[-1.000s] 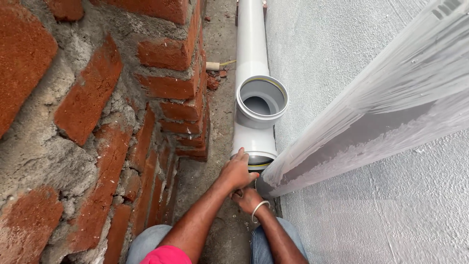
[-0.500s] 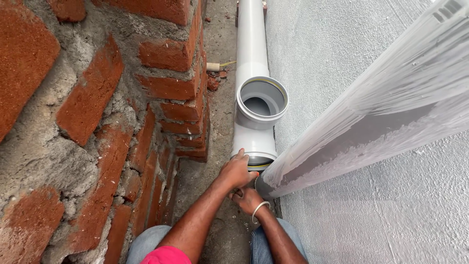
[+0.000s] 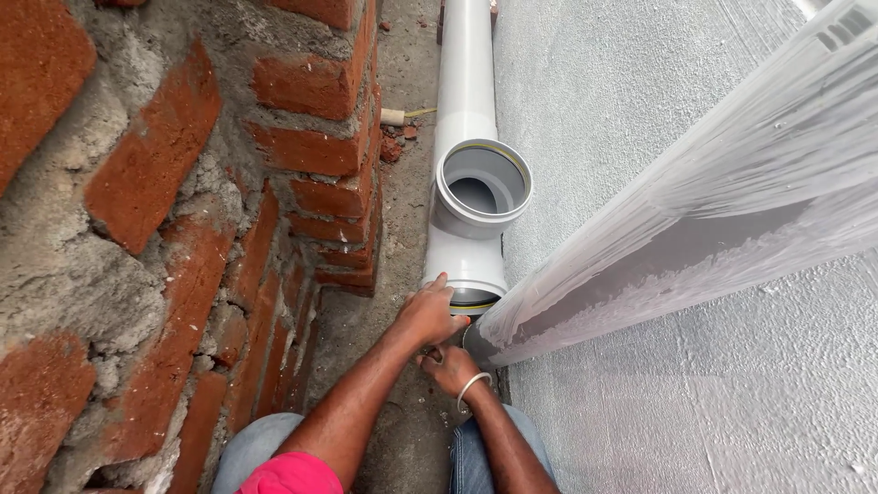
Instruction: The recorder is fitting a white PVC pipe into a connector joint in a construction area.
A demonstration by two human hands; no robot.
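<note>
Crouched in the narrow gap between the brick wall (image 3: 183, 210) and the grey plastered wall (image 3: 640, 110), I press my left hand (image 3: 430, 316) against the lower socket of the grey pipe tee (image 3: 471, 220), its grip spread over the rim, while my right hand (image 3: 455, 368) curls just below on something I cannot make out. I judge the joint is being seated; next calls for a straight, firm push.
</note>
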